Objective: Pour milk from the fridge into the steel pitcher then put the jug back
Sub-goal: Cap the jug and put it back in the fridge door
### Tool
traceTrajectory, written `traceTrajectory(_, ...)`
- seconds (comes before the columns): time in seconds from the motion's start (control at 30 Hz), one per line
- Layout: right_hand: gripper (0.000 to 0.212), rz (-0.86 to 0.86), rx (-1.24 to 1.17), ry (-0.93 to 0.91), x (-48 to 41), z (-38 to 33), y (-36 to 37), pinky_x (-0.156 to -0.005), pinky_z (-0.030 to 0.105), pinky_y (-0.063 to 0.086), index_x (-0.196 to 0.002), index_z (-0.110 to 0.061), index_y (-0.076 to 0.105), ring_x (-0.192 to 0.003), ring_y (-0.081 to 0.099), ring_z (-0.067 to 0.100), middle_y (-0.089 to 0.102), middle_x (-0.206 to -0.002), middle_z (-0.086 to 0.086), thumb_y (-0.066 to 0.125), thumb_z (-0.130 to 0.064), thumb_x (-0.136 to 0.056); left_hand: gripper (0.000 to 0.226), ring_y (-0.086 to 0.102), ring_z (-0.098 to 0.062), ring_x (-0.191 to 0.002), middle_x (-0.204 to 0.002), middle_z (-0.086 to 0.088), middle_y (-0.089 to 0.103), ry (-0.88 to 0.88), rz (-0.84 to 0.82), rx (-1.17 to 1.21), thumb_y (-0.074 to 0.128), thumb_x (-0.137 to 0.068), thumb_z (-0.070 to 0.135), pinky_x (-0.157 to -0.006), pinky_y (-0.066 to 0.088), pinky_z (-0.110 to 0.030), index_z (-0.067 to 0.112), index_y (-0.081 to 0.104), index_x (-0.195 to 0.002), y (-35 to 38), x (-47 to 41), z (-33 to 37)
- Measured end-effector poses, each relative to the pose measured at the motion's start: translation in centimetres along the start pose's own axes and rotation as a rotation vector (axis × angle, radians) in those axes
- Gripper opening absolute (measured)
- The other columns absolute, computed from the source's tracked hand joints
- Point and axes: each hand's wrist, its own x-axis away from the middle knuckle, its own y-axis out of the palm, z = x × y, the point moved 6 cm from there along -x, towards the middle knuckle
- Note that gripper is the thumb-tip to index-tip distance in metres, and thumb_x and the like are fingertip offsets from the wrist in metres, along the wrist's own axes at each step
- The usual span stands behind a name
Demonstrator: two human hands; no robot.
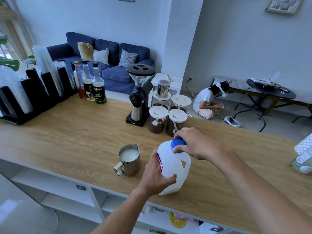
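Note:
A white plastic milk jug (177, 168) stands upright on the wooden counter (76, 132) near its front edge. My left hand (156, 174) grips the jug's body from the left. My right hand (194, 142) is closed over its blue cap (177, 142) on top. Just left of the jug stands the steel pitcher (129, 160), its handle toward me and white milk inside, close to the brim.
Behind the jug are several lidded coffee jars (157, 119) and a black grinder (140, 93). Three syrup bottles (92, 81) and a cup rack (38, 88) stand far left. A bottle (303, 160) sits at the right edge. A person crouches on the floor beyond the counter.

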Motion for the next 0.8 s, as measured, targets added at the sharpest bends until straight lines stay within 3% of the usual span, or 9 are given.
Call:
traceTrajectory(0.13, 0.060, 0.150, 0.232, 0.087, 0.5, -0.3, -0.2, -0.060, 0.033, 0.038, -0.092, -0.016, 0.052, -0.077, 0.054, 0.020, 0.057, -0.086, -0.002, 0.041, -0.074, -0.083, 0.101, 0.050, -0.008, -0.121, -0.132, 0.016, 0.046, 0.008, 0.005, 0.000, 0.080, -0.063, 0.044, -0.098, 0.051, -0.038, 0.038, 0.018, -0.143, -0.1, 0.1, 0.0)
traceTrajectory(0.2, 0.068, 0.222, 0.332, 0.092, 0.7, -0.3, -0.4, -0.060, 0.035, 0.036, -0.081, -0.017, 0.051, -0.072, 0.054, 0.023, 0.053, -0.076, 0.000, 0.022, -0.078, -0.084, 0.101, 0.049, -0.008, -0.120, -0.133, 0.015, 0.046, 0.015, -0.008, -0.012, 0.080, -0.064, 0.044, -0.100, 0.050, -0.036, 0.039, 0.016, -0.143, -0.1, 0.1, 0.2)
traceTrajectory(0.27, 0.072, 0.262, 0.259, 0.079, 0.7, -0.1, -1.1, -0.060, 0.035, 0.039, -0.074, -0.019, 0.053, -0.074, 0.057, 0.024, 0.057, -0.076, 0.000, 0.014, -0.078, -0.085, 0.101, 0.048, -0.008, -0.121, -0.134, 0.015, 0.045, 0.023, -0.012, -0.020, 0.080, -0.064, 0.045, -0.101, 0.049, -0.035, 0.040, 0.016, -0.142, -0.1, 0.1, 0.3)
traceTrajectory(0.37, 0.051, 0.067, -0.052, 0.017, 0.4, 0.5, -0.5, -0.072, 0.033, 0.044, -0.104, -0.027, 0.062, -0.091, 0.055, 0.015, 0.058, -0.102, -0.006, 0.038, -0.069, -0.088, 0.101, 0.048, -0.008, -0.121, -0.133, 0.016, 0.044, 0.025, -0.011, -0.020, 0.080, -0.064, 0.046, -0.099, 0.050, -0.033, 0.040, 0.016, -0.142, -0.1, 0.0, 0.3)
traceTrajectory(0.43, 0.046, -0.054, -0.071, -0.025, 0.4, 0.4, 0.2, -0.079, 0.029, 0.041, -0.125, -0.028, 0.057, -0.098, 0.051, 0.011, 0.052, -0.112, -0.008, 0.057, -0.055, -0.087, 0.100, 0.050, -0.008, -0.120, -0.132, 0.017, 0.045, 0.027, -0.004, -0.013, 0.081, -0.064, 0.044, -0.096, 0.051, -0.034, 0.041, 0.018, -0.142, -0.2, 0.0, 0.3)
traceTrajectory(0.53, 0.044, 0.050, -0.018, 0.000, 0.4, 0.4, 0.2, -0.075, 0.029, 0.042, -0.120, -0.026, 0.059, -0.095, 0.052, 0.013, 0.051, -0.107, -0.008, 0.064, -0.052, -0.084, 0.100, 0.051, -0.009, -0.119, -0.132, 0.016, 0.046, 0.021, -0.003, 0.001, 0.081, -0.064, 0.043, -0.094, 0.053, -0.037, 0.040, 0.019, -0.142, -0.2, 0.0, 0.2)
traceTrajectory(0.67, 0.047, 0.170, 0.181, 0.027, 0.5, -0.6, 0.5, -0.075, 0.035, 0.048, -0.108, -0.018, 0.059, -0.092, 0.057, 0.020, 0.057, -0.105, -0.001, 0.055, -0.060, -0.086, 0.098, 0.051, -0.007, -0.120, -0.135, 0.018, 0.044, 0.044, -0.026, -0.016, 0.079, -0.066, 0.042, -0.094, 0.052, -0.036, 0.038, 0.020, -0.144, -0.5, 0.0, 0.3)
traceTrajectory(0.8, 0.047, 0.080, 0.038, -0.038, 0.7, 0.0, 0.6, -0.075, 0.031, 0.043, -0.119, -0.024, 0.055, -0.098, 0.054, 0.017, 0.052, -0.113, -0.007, 0.058, -0.058, -0.085, 0.100, 0.051, -0.007, -0.120, -0.134, 0.019, 0.044, 0.033, -0.017, -0.008, 0.080, -0.064, 0.041, -0.094, 0.053, -0.036, 0.038, 0.021, -0.144, -0.6, 0.3, 0.4)
